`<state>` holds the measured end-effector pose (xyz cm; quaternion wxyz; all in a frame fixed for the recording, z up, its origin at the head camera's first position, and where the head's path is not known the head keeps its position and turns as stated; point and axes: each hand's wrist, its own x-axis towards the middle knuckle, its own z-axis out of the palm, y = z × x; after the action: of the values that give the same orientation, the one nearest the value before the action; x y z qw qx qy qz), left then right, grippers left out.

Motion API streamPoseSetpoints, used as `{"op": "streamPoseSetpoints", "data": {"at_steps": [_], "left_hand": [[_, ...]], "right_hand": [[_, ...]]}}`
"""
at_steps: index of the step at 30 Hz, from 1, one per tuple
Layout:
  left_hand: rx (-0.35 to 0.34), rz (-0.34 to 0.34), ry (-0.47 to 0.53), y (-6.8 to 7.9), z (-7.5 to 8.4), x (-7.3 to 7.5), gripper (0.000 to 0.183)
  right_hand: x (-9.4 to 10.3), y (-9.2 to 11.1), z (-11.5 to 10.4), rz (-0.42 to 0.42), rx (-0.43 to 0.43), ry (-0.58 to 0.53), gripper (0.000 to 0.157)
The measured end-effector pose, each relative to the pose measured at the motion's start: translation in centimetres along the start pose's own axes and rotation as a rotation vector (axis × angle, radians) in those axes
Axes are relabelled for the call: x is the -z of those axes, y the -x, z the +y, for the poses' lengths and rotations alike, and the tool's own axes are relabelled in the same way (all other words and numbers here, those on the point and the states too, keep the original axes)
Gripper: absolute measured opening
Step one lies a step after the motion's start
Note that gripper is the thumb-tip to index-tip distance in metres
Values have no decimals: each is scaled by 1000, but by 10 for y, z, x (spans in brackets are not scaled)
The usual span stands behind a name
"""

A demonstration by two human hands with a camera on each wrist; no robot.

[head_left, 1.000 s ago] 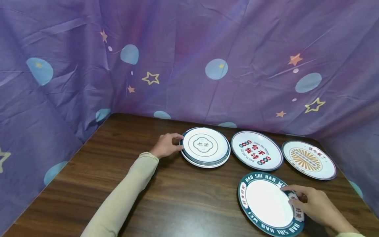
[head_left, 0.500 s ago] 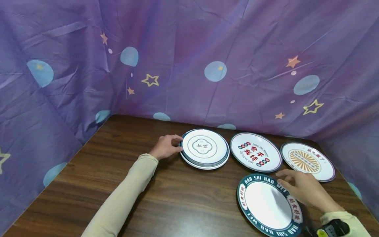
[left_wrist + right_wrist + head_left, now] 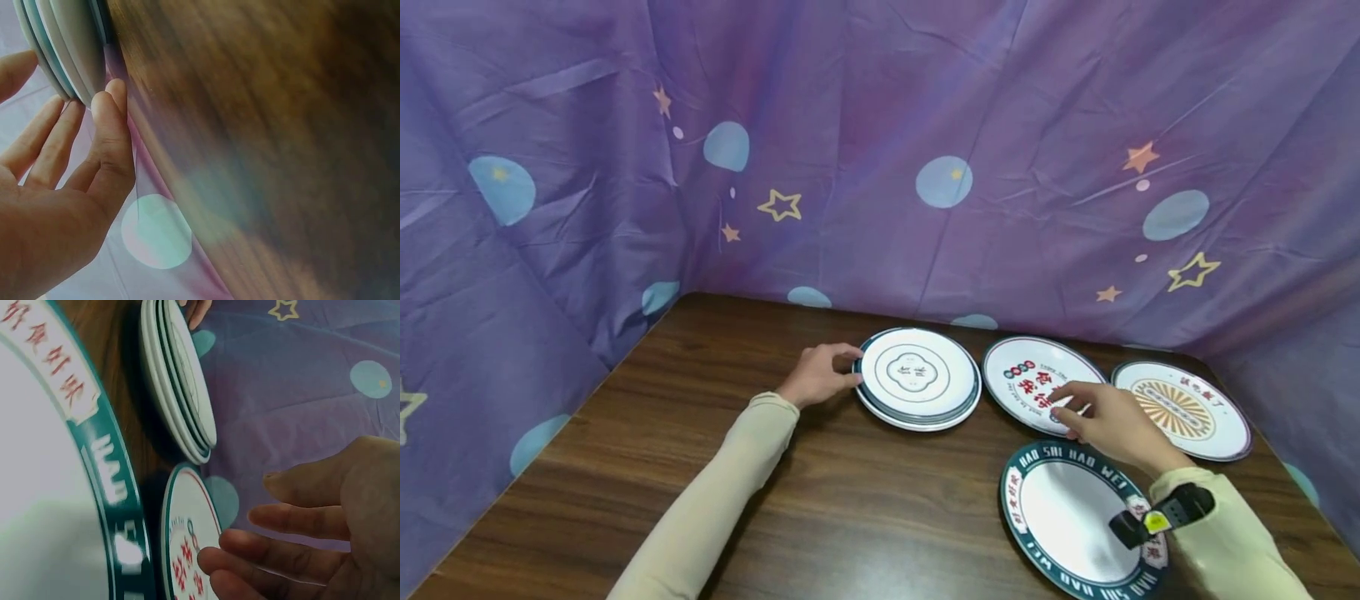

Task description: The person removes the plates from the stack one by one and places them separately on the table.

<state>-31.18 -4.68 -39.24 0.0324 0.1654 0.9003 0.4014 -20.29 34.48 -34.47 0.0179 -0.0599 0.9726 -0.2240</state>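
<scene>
My left hand point(image 3: 822, 373) stays at the left edge of a stack of several plates point(image 3: 917, 367). Its fingertips touch the rims, as the left wrist view shows the plates point(image 3: 62, 50) edge-on against the fingers point(image 3: 53, 137). The top plate is white with a grey scalloped emblem. My right hand point(image 3: 1108, 421), holding nothing, hovers over the near right part of a white plate point(image 3: 1018, 358) with red characters. Its fingers point(image 3: 281, 550) are loosely bent and spread apart. Beneath the right wrist lies a larger green-rimmed plate point(image 3: 1063, 508), partly covered by the wrist camera.
A white plate with an orange sunburst point(image 3: 1180, 412) lies at the far right of the dark wooden table point(image 3: 850, 517). Behind the table hangs a purple curtain point(image 3: 850, 125) with stars and circles. The wrist camera point(image 3: 1161, 517) is strapped over the right sleeve.
My right hand has left the right rim of the green-rimmed plate and moved away and leftward, over the red-character plate. My left hand has stayed at the stack.
</scene>
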Motion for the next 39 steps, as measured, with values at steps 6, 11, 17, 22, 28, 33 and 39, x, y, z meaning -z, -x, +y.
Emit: {"op": "streamPoseSetpoints", "data": {"at_steps": [6, 11, 17, 22, 28, 33, 39], "left_hand": [[5, 7, -2, 3, -1, 0, 40], [13, 6, 0, 3, -3, 2, 41], [5, 8, 4, 3, -6, 2, 41], [19, 8, 22, 3, -7, 0, 42], [18, 14, -9, 4, -7, -3, 45], [-35, 11, -44, 1, -2, -2, 45], [-64, 27, -47, 0, -3, -1, 44]], "right_hand": [[-6, -19, -15, 34, 33, -109, 24], [-13, -37, -25, 61, 20, -198, 25], [-21, -55, -39, 75, 19, -356, 28], [-29, -67, -50, 20, 2, -529, 34], [-42, -81, -55, -16, -95, -584, 37], [-48, -86, -55, -36, -177, -643, 44], [-53, -88, -54, -69, -191, -690, 53]]}}
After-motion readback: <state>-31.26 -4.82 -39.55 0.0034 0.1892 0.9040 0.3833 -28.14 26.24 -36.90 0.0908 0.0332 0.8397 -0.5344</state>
